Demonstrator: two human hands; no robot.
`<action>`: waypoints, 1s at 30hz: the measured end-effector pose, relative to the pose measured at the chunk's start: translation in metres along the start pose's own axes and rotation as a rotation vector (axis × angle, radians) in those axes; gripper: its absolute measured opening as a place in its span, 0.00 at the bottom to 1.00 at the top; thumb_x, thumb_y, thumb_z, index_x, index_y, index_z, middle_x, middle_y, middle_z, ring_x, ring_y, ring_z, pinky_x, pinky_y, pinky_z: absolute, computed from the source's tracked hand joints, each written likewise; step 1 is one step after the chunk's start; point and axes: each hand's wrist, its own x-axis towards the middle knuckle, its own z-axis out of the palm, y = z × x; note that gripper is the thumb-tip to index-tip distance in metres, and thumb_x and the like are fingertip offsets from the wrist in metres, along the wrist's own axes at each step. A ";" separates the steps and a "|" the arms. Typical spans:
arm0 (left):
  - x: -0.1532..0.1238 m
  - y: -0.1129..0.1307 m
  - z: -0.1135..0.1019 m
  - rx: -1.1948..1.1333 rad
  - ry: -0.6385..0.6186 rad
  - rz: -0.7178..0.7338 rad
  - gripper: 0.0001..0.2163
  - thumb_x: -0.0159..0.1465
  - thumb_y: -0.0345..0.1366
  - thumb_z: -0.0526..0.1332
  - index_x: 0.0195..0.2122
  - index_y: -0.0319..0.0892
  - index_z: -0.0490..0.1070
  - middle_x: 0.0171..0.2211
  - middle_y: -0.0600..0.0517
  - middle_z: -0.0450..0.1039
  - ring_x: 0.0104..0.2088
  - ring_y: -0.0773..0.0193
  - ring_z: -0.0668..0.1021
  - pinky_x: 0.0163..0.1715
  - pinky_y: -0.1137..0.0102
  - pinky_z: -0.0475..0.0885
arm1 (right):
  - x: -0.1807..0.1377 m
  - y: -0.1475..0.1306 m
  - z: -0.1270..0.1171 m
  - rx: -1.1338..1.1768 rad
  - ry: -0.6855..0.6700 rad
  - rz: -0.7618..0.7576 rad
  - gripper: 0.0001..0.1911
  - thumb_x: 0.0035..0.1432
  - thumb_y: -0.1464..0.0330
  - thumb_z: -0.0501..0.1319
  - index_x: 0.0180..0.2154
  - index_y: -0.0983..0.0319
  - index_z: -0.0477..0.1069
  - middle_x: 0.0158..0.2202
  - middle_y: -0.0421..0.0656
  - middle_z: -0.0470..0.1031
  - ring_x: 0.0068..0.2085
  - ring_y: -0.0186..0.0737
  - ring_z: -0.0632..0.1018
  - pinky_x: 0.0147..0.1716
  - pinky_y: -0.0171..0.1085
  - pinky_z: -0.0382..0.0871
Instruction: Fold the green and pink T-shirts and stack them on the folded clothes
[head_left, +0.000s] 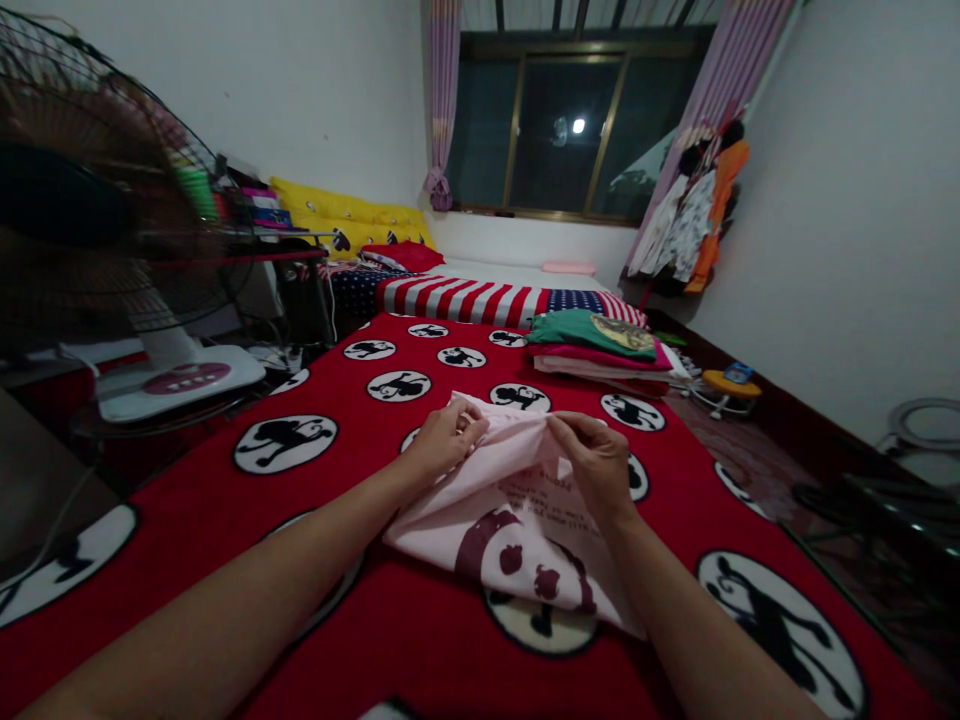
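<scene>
A pale pink garment (517,535) with a dark maroon print lies on the red blanket (225,500) in front of me. My left hand (444,440) pinches its far edge on the left, fingers closed on the cloth. My right hand (592,462) grips the same raised edge on the right. Between the two hands the fabric is lifted into a fold, while the lower part lies flat on the blanket.
A pile of folded clothes (600,348), green on top, sits farther back on the bed. A standing fan (97,230) is close on the left. Clothes hang (694,215) by the window at right. A small yellow stool (731,385) stands on the floor.
</scene>
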 end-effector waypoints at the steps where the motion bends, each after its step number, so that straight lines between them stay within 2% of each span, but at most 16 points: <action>1: -0.001 0.005 -0.005 0.069 0.009 -0.012 0.13 0.63 0.47 0.55 0.34 0.41 0.69 0.27 0.52 0.74 0.27 0.64 0.75 0.27 0.73 0.63 | 0.000 0.000 0.000 -0.014 0.004 0.004 0.10 0.53 0.61 0.65 0.34 0.61 0.78 0.31 0.42 0.79 0.33 0.40 0.77 0.34 0.37 0.69; 3: -0.006 0.016 -0.013 0.225 0.022 0.003 0.19 0.60 0.54 0.57 0.31 0.42 0.72 0.28 0.51 0.75 0.27 0.63 0.75 0.26 0.72 0.62 | -0.001 0.000 0.001 -0.051 0.002 -0.005 0.11 0.53 0.61 0.64 0.34 0.61 0.78 0.31 0.42 0.79 0.33 0.41 0.77 0.34 0.37 0.70; 5: -0.011 0.026 -0.015 0.299 -0.043 0.040 0.20 0.53 0.56 0.63 0.33 0.43 0.75 0.30 0.51 0.76 0.29 0.62 0.75 0.27 0.72 0.62 | -0.001 -0.003 0.004 -0.068 0.003 -0.003 0.11 0.54 0.60 0.64 0.33 0.61 0.78 0.31 0.43 0.79 0.33 0.41 0.77 0.33 0.37 0.70; 7: -0.015 0.030 -0.011 0.261 -0.162 0.082 0.20 0.49 0.52 0.67 0.38 0.46 0.76 0.33 0.52 0.77 0.30 0.61 0.76 0.27 0.73 0.63 | 0.000 -0.006 0.009 -0.014 -0.022 0.014 0.11 0.54 0.61 0.63 0.35 0.61 0.78 0.31 0.43 0.79 0.32 0.41 0.78 0.33 0.38 0.71; 9: -0.014 0.025 -0.004 0.177 -0.201 0.079 0.13 0.53 0.44 0.65 0.37 0.44 0.76 0.33 0.52 0.78 0.30 0.61 0.76 0.27 0.73 0.64 | 0.004 -0.009 0.011 0.103 -0.091 0.010 0.15 0.53 0.63 0.64 0.43 0.60 0.75 0.38 0.44 0.79 0.37 0.41 0.79 0.37 0.39 0.72; 11: -0.008 0.011 0.000 0.072 -0.127 -0.026 0.09 0.56 0.37 0.59 0.36 0.41 0.75 0.30 0.51 0.77 0.29 0.62 0.76 0.26 0.74 0.64 | 0.010 -0.006 0.006 0.177 -0.116 -0.019 0.23 0.52 0.65 0.64 0.51 0.57 0.69 0.49 0.46 0.76 0.45 0.41 0.77 0.42 0.40 0.71; 12: -0.004 0.002 -0.001 0.018 -0.072 -0.119 0.10 0.56 0.34 0.58 0.37 0.40 0.75 0.28 0.51 0.76 0.28 0.62 0.76 0.25 0.74 0.65 | 0.015 -0.003 0.000 0.165 -0.084 -0.028 0.25 0.51 0.65 0.64 0.52 0.57 0.68 0.51 0.47 0.74 0.47 0.42 0.76 0.43 0.40 0.71; 14: 0.004 -0.018 -0.005 -0.031 0.013 -0.302 0.15 0.55 0.32 0.57 0.43 0.37 0.72 0.24 0.52 0.74 0.25 0.63 0.75 0.23 0.74 0.64 | 0.025 0.008 -0.019 0.031 0.052 -0.009 0.22 0.51 0.63 0.64 0.49 0.61 0.70 0.49 0.49 0.75 0.45 0.43 0.77 0.41 0.40 0.71; 16: 0.010 -0.036 -0.012 0.050 0.071 -0.374 0.19 0.53 0.30 0.58 0.48 0.36 0.69 0.22 0.54 0.73 0.23 0.64 0.74 0.23 0.74 0.64 | 0.035 0.021 -0.044 -0.198 0.158 0.052 0.17 0.51 0.62 0.62 0.42 0.64 0.73 0.40 0.49 0.78 0.39 0.43 0.77 0.36 0.39 0.70; 17: 0.012 -0.041 -0.016 0.121 0.098 -0.353 0.21 0.52 0.30 0.58 0.49 0.36 0.68 0.24 0.54 0.73 0.23 0.64 0.74 0.24 0.74 0.65 | 0.039 0.025 -0.056 -0.336 0.159 0.099 0.15 0.51 0.61 0.61 0.38 0.64 0.74 0.36 0.49 0.78 0.36 0.43 0.77 0.33 0.38 0.69; 19: 0.014 -0.044 -0.020 0.241 0.165 -0.230 0.20 0.53 0.30 0.58 0.49 0.38 0.68 0.31 0.51 0.76 0.28 0.64 0.76 0.29 0.73 0.68 | 0.044 0.030 -0.075 -0.603 0.060 0.233 0.14 0.52 0.58 0.59 0.30 0.63 0.75 0.30 0.47 0.78 0.31 0.41 0.76 0.28 0.35 0.65; 22: 0.016 -0.028 -0.018 0.238 0.197 -0.029 0.15 0.55 0.31 0.57 0.45 0.41 0.72 0.39 0.49 0.77 0.36 0.62 0.78 0.38 0.70 0.70 | 0.043 0.025 -0.087 -0.865 -0.176 0.441 0.21 0.53 0.52 0.58 0.20 0.61 0.73 0.22 0.46 0.76 0.25 0.39 0.74 0.23 0.34 0.59; 25: 0.018 0.002 -0.005 0.029 0.037 0.011 0.10 0.57 0.32 0.57 0.37 0.41 0.75 0.35 0.50 0.78 0.35 0.61 0.79 0.37 0.70 0.72 | 0.039 0.020 -0.083 -0.928 -0.342 0.463 0.22 0.49 0.50 0.60 0.17 0.60 0.71 0.19 0.44 0.73 0.24 0.37 0.72 0.22 0.33 0.55; 28: 0.021 0.029 0.015 -0.134 -0.186 0.013 0.09 0.57 0.33 0.58 0.35 0.39 0.76 0.30 0.50 0.78 0.31 0.62 0.79 0.32 0.72 0.72 | 0.034 0.021 -0.070 -0.922 -0.323 0.347 0.14 0.46 0.57 0.63 0.19 0.60 0.70 0.20 0.41 0.71 0.25 0.37 0.71 0.22 0.33 0.52; 30: 0.024 0.040 0.028 -0.123 -0.232 0.056 0.10 0.56 0.32 0.59 0.37 0.40 0.76 0.32 0.50 0.78 0.32 0.63 0.79 0.32 0.72 0.72 | 0.029 0.021 -0.059 -0.862 -0.238 0.251 0.10 0.47 0.62 0.62 0.21 0.60 0.69 0.21 0.40 0.70 0.25 0.36 0.70 0.22 0.33 0.52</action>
